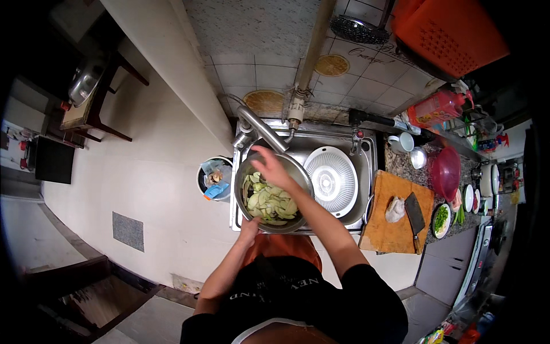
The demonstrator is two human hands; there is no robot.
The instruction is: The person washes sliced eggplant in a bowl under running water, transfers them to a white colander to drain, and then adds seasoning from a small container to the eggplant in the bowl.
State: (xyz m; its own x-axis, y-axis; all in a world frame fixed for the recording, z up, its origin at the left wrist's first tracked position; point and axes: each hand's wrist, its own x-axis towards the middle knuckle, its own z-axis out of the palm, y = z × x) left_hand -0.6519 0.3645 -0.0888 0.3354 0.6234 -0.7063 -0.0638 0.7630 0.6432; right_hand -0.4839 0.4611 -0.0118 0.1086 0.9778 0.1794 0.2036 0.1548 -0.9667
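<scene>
A round metal bowl (307, 182) stands at the left part of the sink, holding many thin, pale green vegetable slices (269, 203) with darker skin edges. My left hand (250, 230) grips its near-left rim, the thumb over the edge. Above the far part of the bowl is my right hand (272, 168), open with fingers apart and nothing in it. Beyond that hand, the steel faucet (266, 129) reaches over the sink. A white perforated colander (331, 180) sits in the basin just right of the bowl.
A wooden cutting board (372, 229) right of the sink carries a cleaver (415, 213) and a crumpled white lump (395, 210). Farther right are a plate of chopped greens (441, 221) and a pink basin (446, 172). A lined trash bin (201, 179) stands left of the sink.
</scene>
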